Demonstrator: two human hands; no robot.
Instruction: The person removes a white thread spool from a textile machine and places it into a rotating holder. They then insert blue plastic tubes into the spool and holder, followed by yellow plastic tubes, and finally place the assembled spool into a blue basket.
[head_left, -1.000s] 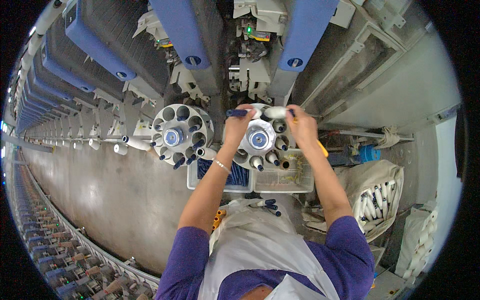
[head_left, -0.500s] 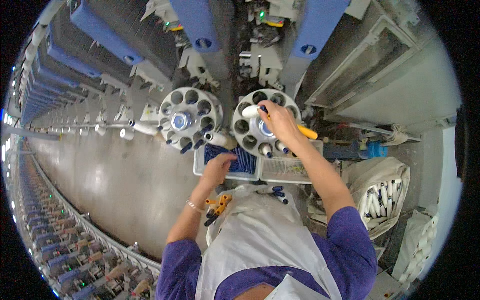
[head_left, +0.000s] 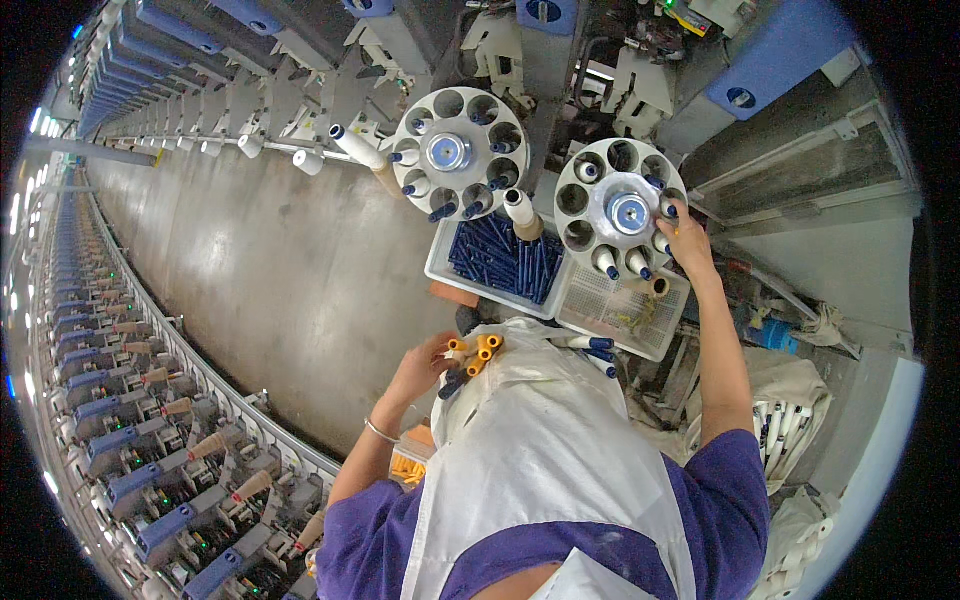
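Observation:
My right hand [head_left: 686,240] is at the right rim of the right round magazine [head_left: 606,214], fingers closed around the blue-tipped end of a white yarn bobbin [head_left: 668,210] in one of its holes. Several more white bobbins with blue tips, such as a yarn bobbin [head_left: 606,262], stand tilted in the other holes. Down by my apron's left side, my left hand [head_left: 424,368] has its fingers curled against a bunch of yellow tubes [head_left: 484,350] sticking out of the apron [head_left: 540,440]. Whatever lies within those fingers is hidden.
Left of my right hand's magazine stands a second round magazine [head_left: 447,150] holding bobbins. Below both sit a white bin [head_left: 440,268] of blue tubes and a pale mesh basket [head_left: 600,300]. A cloth sack [head_left: 800,378] of bobbins is at right. Machine rows flank the aisle floor [head_left: 270,300].
My left hand has left the bin of blue tubes for the yellow tubes at my apron. My right hand has gone from the magazine's top to its right rim. The view has shifted.

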